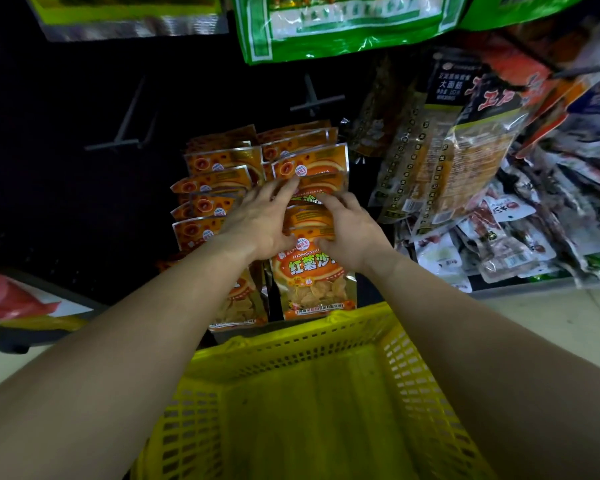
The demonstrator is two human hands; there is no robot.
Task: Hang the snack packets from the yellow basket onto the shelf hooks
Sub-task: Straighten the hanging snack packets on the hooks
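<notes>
Dark shelf (66,109) fills the upper view. Yellow basket (406,358) sits below, its far rim just under the shelf. Orange snack packets (219,181) hang in two rows at shelf centre; the front packet (314,282) of the right row is nearest the basket rim. Left hand (260,225): fingers near straight, spread, lying on the right row. Right hand (352,233): fingers curled over that row's top edges, thumb against the front packet.
</notes>
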